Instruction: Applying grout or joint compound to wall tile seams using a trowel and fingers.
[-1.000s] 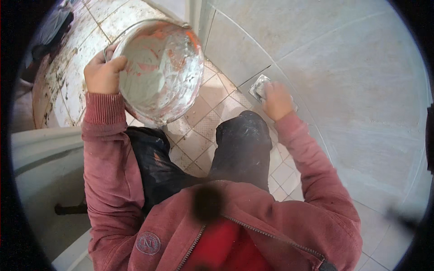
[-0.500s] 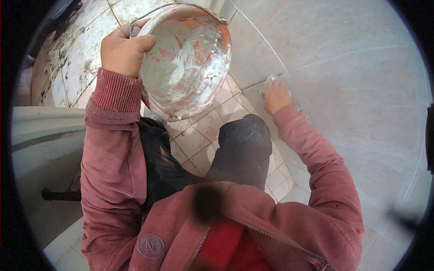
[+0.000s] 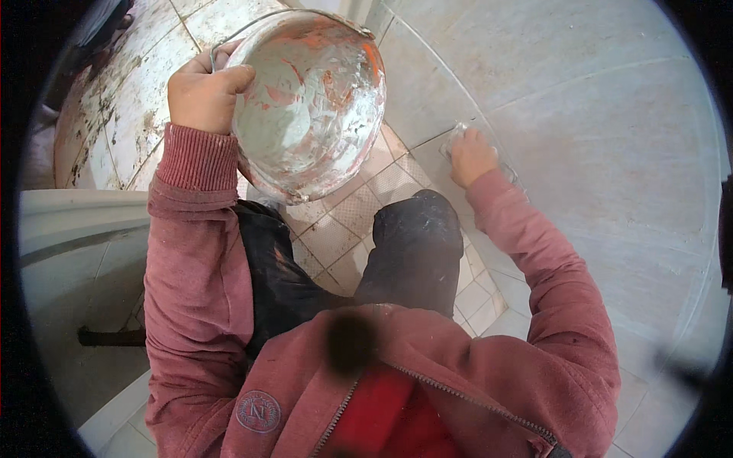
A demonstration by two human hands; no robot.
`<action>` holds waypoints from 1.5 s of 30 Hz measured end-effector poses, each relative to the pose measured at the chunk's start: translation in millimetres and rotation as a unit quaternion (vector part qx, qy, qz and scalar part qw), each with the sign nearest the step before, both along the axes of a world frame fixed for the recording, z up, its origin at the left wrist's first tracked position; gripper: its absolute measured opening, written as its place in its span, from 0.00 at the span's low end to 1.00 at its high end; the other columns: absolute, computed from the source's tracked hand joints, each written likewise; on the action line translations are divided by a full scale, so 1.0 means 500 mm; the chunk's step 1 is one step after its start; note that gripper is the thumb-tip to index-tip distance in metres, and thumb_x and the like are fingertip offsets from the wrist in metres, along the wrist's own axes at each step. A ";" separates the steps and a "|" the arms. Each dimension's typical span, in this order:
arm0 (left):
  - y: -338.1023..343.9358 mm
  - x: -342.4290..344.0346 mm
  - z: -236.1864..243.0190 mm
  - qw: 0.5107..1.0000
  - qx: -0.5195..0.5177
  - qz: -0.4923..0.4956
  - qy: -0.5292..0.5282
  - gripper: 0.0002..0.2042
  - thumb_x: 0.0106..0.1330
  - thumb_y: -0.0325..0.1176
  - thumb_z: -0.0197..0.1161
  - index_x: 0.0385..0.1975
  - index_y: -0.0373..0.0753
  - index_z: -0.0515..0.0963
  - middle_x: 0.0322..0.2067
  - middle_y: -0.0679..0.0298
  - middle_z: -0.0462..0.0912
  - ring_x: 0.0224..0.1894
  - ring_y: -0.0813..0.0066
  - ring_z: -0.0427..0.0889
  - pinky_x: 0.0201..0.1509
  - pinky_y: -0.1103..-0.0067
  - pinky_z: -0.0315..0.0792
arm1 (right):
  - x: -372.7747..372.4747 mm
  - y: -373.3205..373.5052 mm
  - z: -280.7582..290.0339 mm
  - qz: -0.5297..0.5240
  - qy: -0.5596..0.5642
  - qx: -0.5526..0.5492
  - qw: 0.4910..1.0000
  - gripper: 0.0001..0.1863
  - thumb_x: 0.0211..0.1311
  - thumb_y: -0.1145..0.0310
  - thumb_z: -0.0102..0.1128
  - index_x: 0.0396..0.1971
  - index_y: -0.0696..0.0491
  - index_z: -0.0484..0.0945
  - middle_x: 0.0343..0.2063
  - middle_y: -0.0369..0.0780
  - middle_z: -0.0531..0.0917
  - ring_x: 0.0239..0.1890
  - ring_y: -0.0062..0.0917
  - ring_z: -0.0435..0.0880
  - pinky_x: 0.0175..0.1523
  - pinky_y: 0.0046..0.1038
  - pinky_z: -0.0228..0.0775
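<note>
My left hand [image 3: 205, 93] grips the rim of an orange bucket [image 3: 355, 126], thumb over the inside edge. The bucket is tilted so its inside faces me, with wet whitish paste [image 3: 279, 126] in it and smears of the same on its walls. Its wire handle [image 3: 259, 19] arcs over the far side. To the right, my right hand [image 3: 472, 158] is closed on a flat, pale-smeared trowel-like tool [image 3: 458, 136] against the grey tiled wall, beside a tile joint [image 3: 458, 80]. My fingers hide most of the tool, so its exact kind is unclear.
Large grey wall tiles [image 3: 595, 153] with pale joints fill the right side. Small floor tiles [image 3: 343, 237] show between my knees. A pale curved fixture [image 3: 84, 210] stands at the left, and dirt-streaked tiles [image 3: 130, 84] lie beyond. Dark shapes [image 3: 92, 34] show at the upper left.
My right hand and the tool have shifted slightly right and down along the wall. The bucket and my left hand have moved a little to the left.
</note>
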State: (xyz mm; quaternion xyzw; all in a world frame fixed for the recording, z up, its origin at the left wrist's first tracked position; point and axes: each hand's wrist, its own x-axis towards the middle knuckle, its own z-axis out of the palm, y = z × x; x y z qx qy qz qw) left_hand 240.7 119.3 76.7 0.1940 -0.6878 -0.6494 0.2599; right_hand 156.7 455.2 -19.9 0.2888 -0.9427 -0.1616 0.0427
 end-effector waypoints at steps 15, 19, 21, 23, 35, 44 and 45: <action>0.008 0.002 0.001 1.000 0.001 -0.011 -0.016 0.16 0.38 0.19 0.56 0.33 0.26 0.74 0.26 0.63 0.76 0.25 0.81 0.72 0.29 0.87 0.67 | 0.004 0.009 0.012 0.008 0.027 0.028 0.999 0.11 0.44 0.69 0.49 0.30 0.56 0.71 0.31 0.42 0.70 0.36 0.32 0.70 0.35 0.31 0.67; -0.002 -0.009 0.002 1.000 0.004 -0.013 0.000 0.17 0.38 0.19 0.56 0.33 0.26 0.74 0.26 0.63 0.76 0.25 0.81 0.72 0.29 0.87 0.67 | -0.017 0.026 0.018 0.045 0.069 -0.001 0.997 0.13 0.43 0.69 0.51 0.32 0.56 0.71 0.32 0.42 0.70 0.37 0.32 0.70 0.35 0.32 0.67; -0.007 -0.009 -0.003 0.999 -0.033 -0.002 -0.032 0.17 0.38 0.19 0.57 0.33 0.26 0.74 0.26 0.63 0.76 0.25 0.81 0.72 0.30 0.87 0.67 | -0.008 0.023 0.015 0.004 0.010 0.021 1.000 0.13 0.42 0.69 0.51 0.32 0.56 0.71 0.32 0.42 0.70 0.36 0.32 0.70 0.35 0.33 0.68; 0.004 -0.015 -0.005 1.000 -0.017 -0.009 -0.018 0.17 0.38 0.19 0.57 0.33 0.26 0.74 0.26 0.63 0.76 0.26 0.81 0.73 0.31 0.87 0.67 | -0.010 0.026 0.019 -0.037 -0.044 0.041 0.998 0.14 0.42 0.69 0.51 0.33 0.57 0.70 0.32 0.41 0.70 0.36 0.33 0.70 0.34 0.33 0.68; 0.008 -0.014 -0.004 0.999 -0.027 0.004 -0.027 0.17 0.38 0.20 0.57 0.33 0.26 0.74 0.26 0.63 0.77 0.26 0.79 0.73 0.32 0.86 0.68 | -0.025 0.024 -0.131 -0.048 -0.063 -0.023 0.997 0.16 0.40 0.70 0.53 0.34 0.56 0.69 0.33 0.43 0.70 0.38 0.35 0.71 0.35 0.33 0.70; 0.005 -0.024 -0.002 1.000 -0.017 -0.009 -0.022 0.16 0.39 0.19 0.57 0.33 0.25 0.73 0.25 0.62 0.76 0.25 0.81 0.73 0.30 0.87 0.67 | -0.051 0.013 -0.157 0.014 -0.059 0.119 0.991 0.13 0.45 0.70 0.50 0.34 0.54 0.71 0.34 0.42 0.69 0.37 0.30 0.69 0.35 0.33 0.68; 0.003 -0.021 -0.004 1.000 -0.018 -0.009 -0.022 0.16 0.39 0.19 0.57 0.33 0.25 0.73 0.25 0.62 0.76 0.25 0.81 0.73 0.30 0.87 0.67 | -0.035 0.008 -0.143 0.003 -0.056 0.092 0.994 0.11 0.45 0.70 0.50 0.32 0.55 0.72 0.33 0.42 0.69 0.37 0.30 0.69 0.35 0.32 0.68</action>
